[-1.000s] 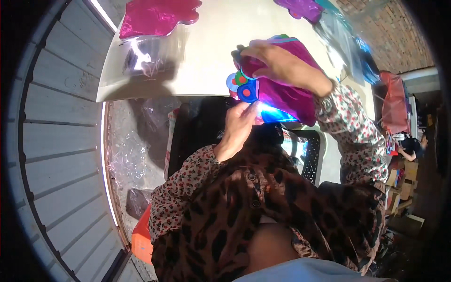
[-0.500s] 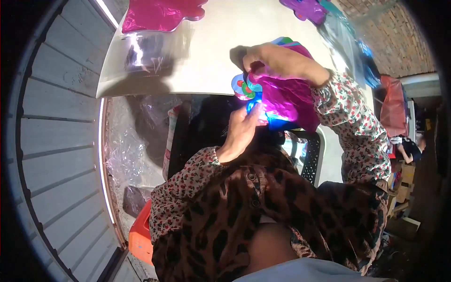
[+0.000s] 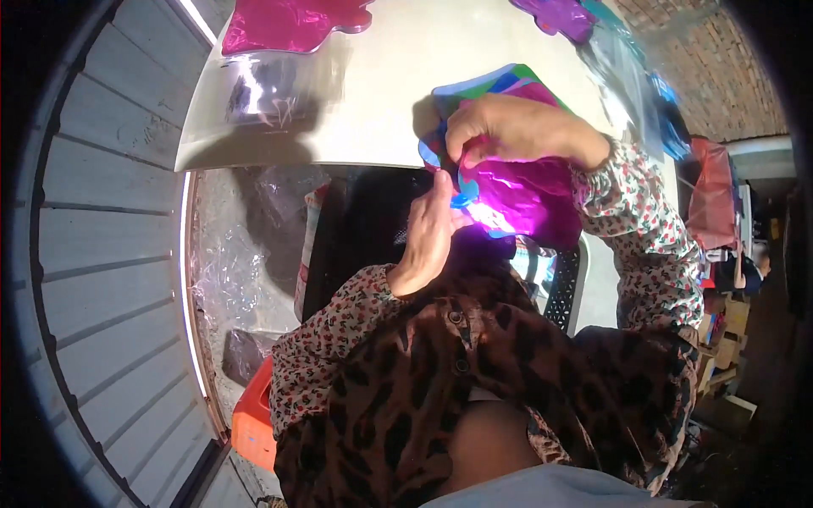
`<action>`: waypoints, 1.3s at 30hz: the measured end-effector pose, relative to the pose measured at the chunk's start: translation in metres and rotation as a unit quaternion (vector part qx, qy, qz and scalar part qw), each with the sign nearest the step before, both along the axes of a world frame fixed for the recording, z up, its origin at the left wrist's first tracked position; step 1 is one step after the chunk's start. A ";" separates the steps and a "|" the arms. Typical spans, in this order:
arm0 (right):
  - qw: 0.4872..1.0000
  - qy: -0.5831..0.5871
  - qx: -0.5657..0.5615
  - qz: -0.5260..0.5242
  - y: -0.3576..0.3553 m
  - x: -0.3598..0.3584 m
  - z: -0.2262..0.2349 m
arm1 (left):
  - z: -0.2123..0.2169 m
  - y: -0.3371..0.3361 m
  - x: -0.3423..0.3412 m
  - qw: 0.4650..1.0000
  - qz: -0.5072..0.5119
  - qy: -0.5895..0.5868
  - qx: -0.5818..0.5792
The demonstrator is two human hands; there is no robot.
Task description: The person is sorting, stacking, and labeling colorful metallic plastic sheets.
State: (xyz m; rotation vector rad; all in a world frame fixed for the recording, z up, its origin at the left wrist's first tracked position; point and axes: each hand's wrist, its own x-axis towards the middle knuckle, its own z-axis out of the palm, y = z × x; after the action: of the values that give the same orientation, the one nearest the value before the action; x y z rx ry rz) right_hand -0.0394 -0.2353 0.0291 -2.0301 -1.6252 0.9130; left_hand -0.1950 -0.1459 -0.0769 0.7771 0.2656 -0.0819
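A flat foil balloon [image 3: 538, 199], shiny magenta on one side and with green, blue and pink patterning at its far end, lies over the table's near edge. My right hand [image 3: 529, 127] is closed on it from above, with thumb and fingertips pinching its folded left part. Just below and to the left, my left hand [image 3: 430, 224] grips the balloon's blue near-left edge, thumb pointing up. A strong glare on the foil beside the left fingers hides detail there.
Pink flat foil balloons [image 3: 292, 25] and a clear plastic sleeve [image 3: 275, 93] lie on the pale table [image 3: 381, 110]. Purple foil [image 3: 559, 17] and clear bags [image 3: 622, 80] are at far right. A black crate [image 3: 563, 288] stands below; an orange container [image 3: 254, 415] is lower left.
The foil balloon has shifted and turned, so more of its patterned far end shows. My left hand has tilted more upright, and my right hand has moved slightly nearer to me.
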 end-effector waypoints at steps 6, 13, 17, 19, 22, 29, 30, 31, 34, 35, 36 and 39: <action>0.994 -0.093 -0.008 0.055 0.015 -0.025 0.005 | -0.013 0.003 0.002 0.997 0.011 -0.004 -0.074; 0.991 -0.114 -0.016 0.062 0.018 -0.030 0.020 | -0.003 0.006 0.001 0.991 -0.007 -0.033 -0.129; 0.992 -0.102 0.031 0.059 -0.001 -0.013 0.021 | -0.008 0.008 -0.002 0.989 -0.074 -0.049 -0.115; 0.994 -0.101 0.028 0.028 -0.013 -0.003 0.021 | -0.007 0.006 -0.002 0.989 -0.066 -0.055 -0.121; 0.996 -0.088 0.007 -0.018 -0.021 0.009 0.021 | -0.010 0.003 -0.003 0.993 -0.063 -0.061 -0.074; 0.993 -0.080 0.012 -0.081 -0.012 0.017 0.014 | -0.014 -0.006 -0.004 0.996 -0.059 -0.058 0.025; 0.993 -0.085 -0.009 -0.076 -0.011 0.014 0.014 | -0.014 -0.007 -0.004 0.996 -0.056 -0.063 0.028; 0.993 -0.089 -0.030 -0.070 -0.008 0.010 0.016 | -0.012 -0.007 -0.004 0.996 -0.051 -0.067 0.032; 0.991 -0.112 -0.051 -0.057 0.001 0.002 0.015 | -0.012 -0.006 -0.003 0.995 -0.045 -0.073 0.050; 0.989 -0.131 -0.051 -0.050 0.003 0.000 0.014 | -0.012 -0.006 -0.003 0.994 -0.043 -0.076 0.064; 0.986 -0.150 -0.052 -0.044 0.003 -0.001 0.013 | -0.012 -0.007 -0.002 0.993 -0.044 -0.081 0.077; 0.988 -0.147 -0.043 -0.031 0.001 0.001 0.007 | -0.007 -0.009 -0.001 0.991 -0.043 -0.081 0.101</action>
State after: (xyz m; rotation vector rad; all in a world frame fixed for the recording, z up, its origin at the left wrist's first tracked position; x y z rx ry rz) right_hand -0.0382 -0.2341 0.0357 -2.3521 -1.6816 0.6983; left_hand -0.1959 -0.1551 -0.0843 0.9914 0.0855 -0.0730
